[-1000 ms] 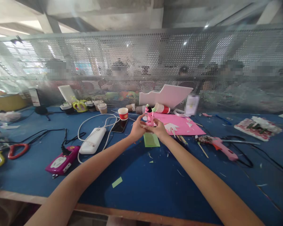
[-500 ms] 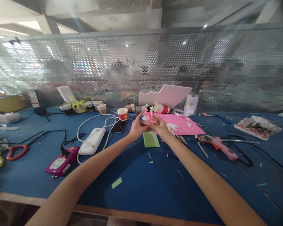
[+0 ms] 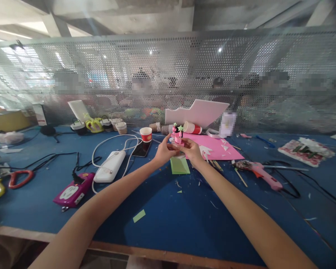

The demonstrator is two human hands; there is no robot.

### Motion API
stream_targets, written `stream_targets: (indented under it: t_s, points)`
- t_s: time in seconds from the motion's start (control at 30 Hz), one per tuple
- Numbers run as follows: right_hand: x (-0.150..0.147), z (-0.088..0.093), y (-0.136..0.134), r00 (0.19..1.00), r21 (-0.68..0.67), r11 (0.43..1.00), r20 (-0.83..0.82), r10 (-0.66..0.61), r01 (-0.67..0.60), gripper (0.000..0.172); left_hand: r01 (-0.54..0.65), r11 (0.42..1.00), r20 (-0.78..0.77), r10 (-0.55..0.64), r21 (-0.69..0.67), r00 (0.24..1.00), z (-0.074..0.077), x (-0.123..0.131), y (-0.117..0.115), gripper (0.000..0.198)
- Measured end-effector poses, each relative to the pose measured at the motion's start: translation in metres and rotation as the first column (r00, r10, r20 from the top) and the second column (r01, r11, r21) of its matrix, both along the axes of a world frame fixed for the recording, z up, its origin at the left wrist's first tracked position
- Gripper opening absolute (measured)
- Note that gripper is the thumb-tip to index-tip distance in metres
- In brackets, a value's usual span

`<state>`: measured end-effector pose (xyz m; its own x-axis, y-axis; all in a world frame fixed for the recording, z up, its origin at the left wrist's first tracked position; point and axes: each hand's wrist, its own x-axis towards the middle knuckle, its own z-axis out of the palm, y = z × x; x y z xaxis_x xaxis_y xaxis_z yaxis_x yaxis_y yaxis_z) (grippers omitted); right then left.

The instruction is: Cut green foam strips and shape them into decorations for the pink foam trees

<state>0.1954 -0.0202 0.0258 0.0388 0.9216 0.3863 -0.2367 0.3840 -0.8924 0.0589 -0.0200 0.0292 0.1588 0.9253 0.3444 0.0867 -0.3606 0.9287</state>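
Observation:
Both of my hands hold a small pink paper craft (image 3: 179, 139) with green stars on top, out over the middle of the blue table. My left hand (image 3: 165, 152) grips it from the left, fingers closed at its lower edge. From the right, my right hand (image 3: 190, 150) closes on its base. The underside of the craft is mostly hidden by my fingers. Below the hands lies a light green pad of paper (image 3: 180, 166). A pink sheet (image 3: 217, 146) with white scraps spreads behind my right hand.
A white power bank (image 3: 109, 167) with cable, a purple power strip (image 3: 74, 189) and a paper cup (image 3: 146, 134) on a phone (image 3: 141, 148) stand left. A pink glue gun (image 3: 264, 177) lies right. Behind runs a perforated metal screen (image 3: 112, 71). Red-handled scissors (image 3: 21, 179) lie far left.
The pink craft has turned slightly in my fingers, so its pieces and stars sit differently. Both hands have stayed nearly in place.

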Motion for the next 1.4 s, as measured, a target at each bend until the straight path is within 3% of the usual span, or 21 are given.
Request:
stream_targets:
  t_s: [0.2, 0.57, 0.87, 1.13, 1.4]
  points:
    - [-0.002, -0.003, -0.001, 0.999, -0.086, 0.996, -0.031, -0.026, 0.024, 0.043, -0.033, 0.999, -0.037, 0.032, -0.026, 0.999, 0.001, 0.001, -0.002, 0.091]
    - [-0.003, -0.003, 0.0, 0.998, -0.099, 0.994, -0.047, -0.047, 0.042, 0.043, -0.037, 0.999, -0.004, 0.037, -0.027, 0.999, -0.002, 0.001, 0.001, 0.089]
    - [0.003, -0.005, 0.005, 0.987, -0.1, 0.987, -0.105, 0.118, -0.128, 0.06, -0.028, 0.999, 0.018, 0.028, -0.024, 0.999, -0.009, -0.005, 0.012, 0.093]
    - [0.006, 0.006, 0.005, 0.997, -0.058, 0.998, -0.068, 0.029, -0.033, 0.048, 0.054, 0.998, -0.021, -0.054, -0.017, 0.998, -0.006, 0.0, 0.005, 0.092]
    - [0.008, 0.003, 0.006, 0.999, -0.042, 0.999, -0.04, -0.005, 0.003, 0.037, 0.05, 0.999, -0.039, -0.05, -0.01, 0.998, -0.005, -0.001, 0.004, 0.097]
